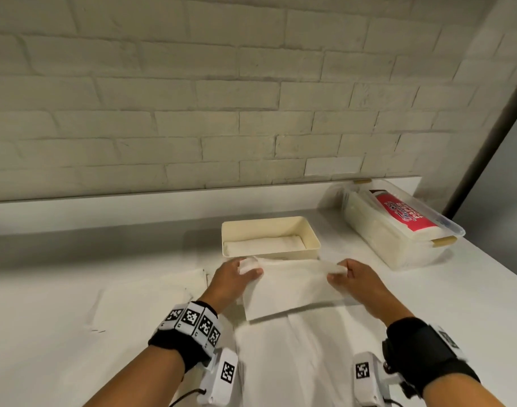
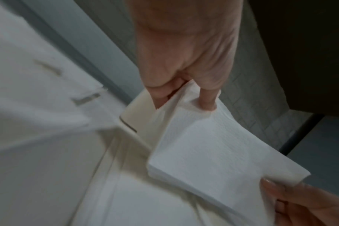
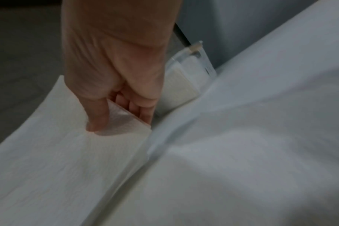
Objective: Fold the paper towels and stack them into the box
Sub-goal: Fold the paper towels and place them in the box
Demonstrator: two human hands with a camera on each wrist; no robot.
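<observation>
A folded white paper towel hangs between both hands just in front of the cream box. My left hand pinches its left upper corner, thumb on top, as the left wrist view shows. My right hand pinches the right upper corner. The towel is lifted off the table, its lower edge hanging free. Inside the box lies a folded towel flat on the bottom. The box's near wall sits right behind the held towel.
More unfolded paper towels lie on the white table at left and under my hands. A clear lidded container with a red-labelled towel pack stands at the right rear. A brick wall backs the table.
</observation>
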